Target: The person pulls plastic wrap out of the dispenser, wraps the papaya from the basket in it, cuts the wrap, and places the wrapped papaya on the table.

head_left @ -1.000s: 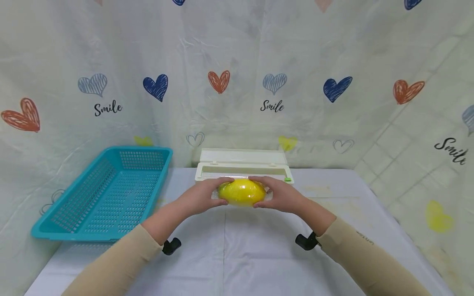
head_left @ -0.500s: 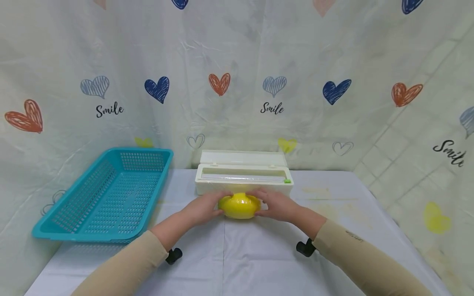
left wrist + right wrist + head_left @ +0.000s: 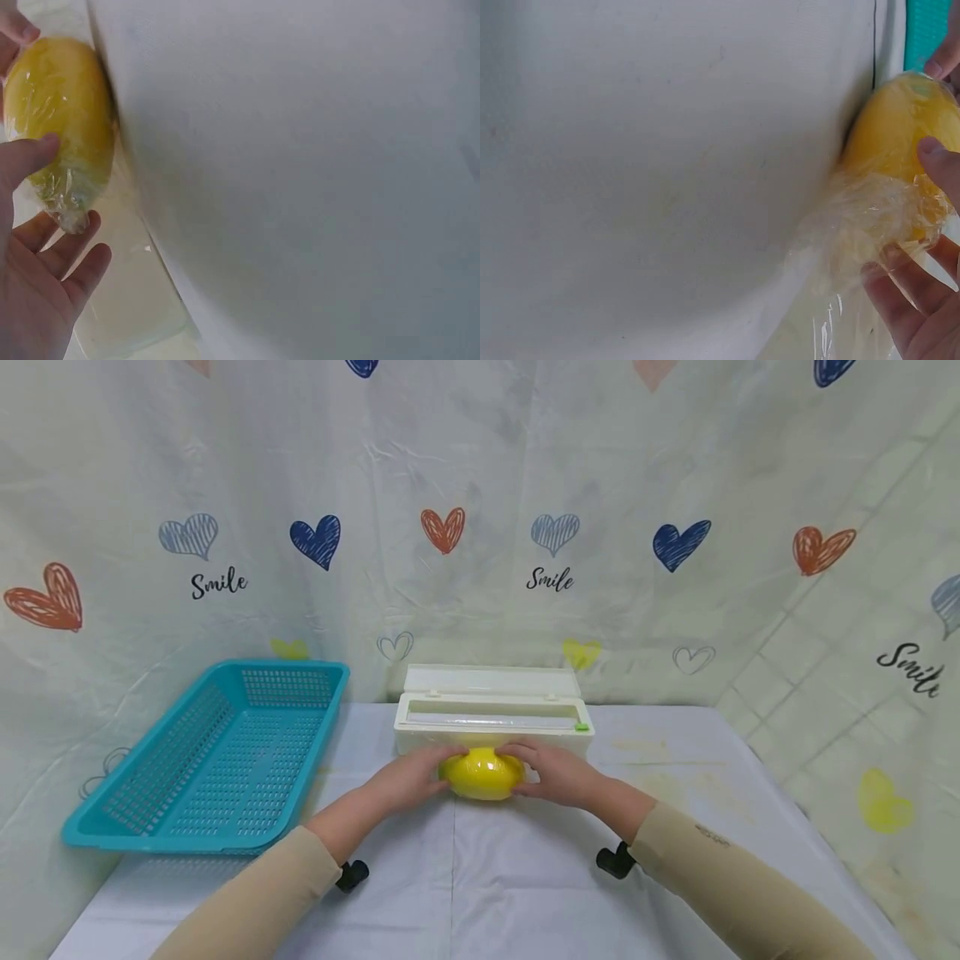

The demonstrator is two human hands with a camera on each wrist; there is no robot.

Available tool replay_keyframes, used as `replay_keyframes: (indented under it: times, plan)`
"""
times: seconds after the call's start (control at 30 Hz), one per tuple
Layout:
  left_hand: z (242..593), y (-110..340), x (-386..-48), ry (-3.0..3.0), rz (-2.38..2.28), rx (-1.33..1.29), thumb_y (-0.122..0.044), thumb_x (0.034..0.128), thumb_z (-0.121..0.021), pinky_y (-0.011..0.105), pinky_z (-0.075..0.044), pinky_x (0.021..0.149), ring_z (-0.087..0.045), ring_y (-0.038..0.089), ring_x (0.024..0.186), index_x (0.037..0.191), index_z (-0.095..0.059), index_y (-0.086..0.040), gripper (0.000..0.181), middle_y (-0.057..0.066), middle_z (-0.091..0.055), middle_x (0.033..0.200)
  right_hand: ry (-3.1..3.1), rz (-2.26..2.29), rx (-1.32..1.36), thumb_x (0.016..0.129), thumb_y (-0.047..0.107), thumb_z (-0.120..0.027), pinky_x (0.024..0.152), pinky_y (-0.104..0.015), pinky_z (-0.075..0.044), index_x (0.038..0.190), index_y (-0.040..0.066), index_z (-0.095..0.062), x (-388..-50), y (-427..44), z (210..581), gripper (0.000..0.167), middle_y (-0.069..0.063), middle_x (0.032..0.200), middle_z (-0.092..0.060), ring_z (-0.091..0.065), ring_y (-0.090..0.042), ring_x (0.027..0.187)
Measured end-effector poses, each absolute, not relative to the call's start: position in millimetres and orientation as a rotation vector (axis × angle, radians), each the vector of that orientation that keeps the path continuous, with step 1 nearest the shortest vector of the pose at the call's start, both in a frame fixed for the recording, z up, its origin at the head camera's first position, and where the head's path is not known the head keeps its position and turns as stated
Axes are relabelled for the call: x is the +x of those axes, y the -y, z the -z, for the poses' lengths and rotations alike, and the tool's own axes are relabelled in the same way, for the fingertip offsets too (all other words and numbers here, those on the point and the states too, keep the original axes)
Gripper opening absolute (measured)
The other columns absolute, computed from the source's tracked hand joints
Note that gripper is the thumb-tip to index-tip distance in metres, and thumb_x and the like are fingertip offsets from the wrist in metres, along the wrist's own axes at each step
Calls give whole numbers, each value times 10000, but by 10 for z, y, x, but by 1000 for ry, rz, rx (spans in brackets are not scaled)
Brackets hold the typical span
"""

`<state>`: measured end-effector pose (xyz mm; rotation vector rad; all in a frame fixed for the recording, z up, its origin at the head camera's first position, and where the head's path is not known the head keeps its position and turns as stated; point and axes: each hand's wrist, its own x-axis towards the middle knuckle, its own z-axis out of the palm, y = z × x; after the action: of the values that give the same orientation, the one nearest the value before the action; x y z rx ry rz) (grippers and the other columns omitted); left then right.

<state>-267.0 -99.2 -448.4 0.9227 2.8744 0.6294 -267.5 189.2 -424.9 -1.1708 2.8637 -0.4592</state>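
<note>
A yellow oval fruit [image 3: 482, 774] in clear film lies in front of the white wrap box, held at both ends. My left hand [image 3: 407, 781] grips its left end; in the left wrist view the thumb of the left hand [image 3: 37, 262] lies on the fruit [image 3: 64, 97], fingers by the bunched film. My right hand [image 3: 562, 777] grips the right end. In the right wrist view the right hand [image 3: 922, 300] has its thumb on the fruit [image 3: 889, 135], with loose, crumpled film [image 3: 870, 210] near its fingers.
Behind the hands stands the white wrap box [image 3: 495, 739], lid raised, a film roll [image 3: 491, 721] inside and a green piece at its right end. A turquoise perforated basket [image 3: 225, 777] sits at the left. A patterned curtain [image 3: 487, 460] hangs behind the white-covered table [image 3: 517, 885].
Both hands have lowered the fruit toward the table and toward me, so the film roll in the box shows again. Over the last half second they have hardly moved.
</note>
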Motion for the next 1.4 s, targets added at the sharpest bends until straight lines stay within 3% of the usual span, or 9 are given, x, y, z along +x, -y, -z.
replay_keyframes:
  times: [0.43, 0.7, 0.97, 1.4]
  plan:
    - [4441, 1055, -2590, -2861, -701, 859, -263, 922, -717, 437, -359, 1122, -451, 238, 1358, 1482, -461, -219, 617, 20, -504, 1464, -2864, 506, -1066, 856, 371, -783, 1036, -433, -460, 1439, 249, -494, -2654, -1927, 4279, 662, 4, 1441, -492, -516, -226, 1274]
    - [4399, 1062, -2604, -2857, -742, 796, -361, 945, -675, 455, -354, 1123, -408, 224, 1395, 1522, -392, -303, 645, -17, -434, 1525, -2856, 689, -956, 838, 418, -787, 902, -437, -539, 1456, 292, -480, -2631, -2058, 4244, 701, 21, 1425, -506, -570, -237, 1175]
    - [4361, 987, -2717, -2886, -777, 833, -440, 971, -611, 427, -305, 1156, -366, 198, 1419, 1529, -366, -342, 617, -51, -412, 1536, -2878, 906, -895, 839, 413, -785, 916, -453, -531, 1452, 223, -511, -2695, -2331, 4191, 698, -22, 1416, -500, -566, -290, 1163]
    - [4086, 467, -2969, -2916, -777, 840, -477, 996, -546, 449, -335, 1137, -414, 221, 1384, 1457, -484, -361, 480, -35, -464, 1495, -3171, 854, -752, 809, 323, -831, 842, -458, -520, 1353, 164, -626, -2953, -2902, 4276, 603, -69, 1242, -551, -566, -291, 1075]
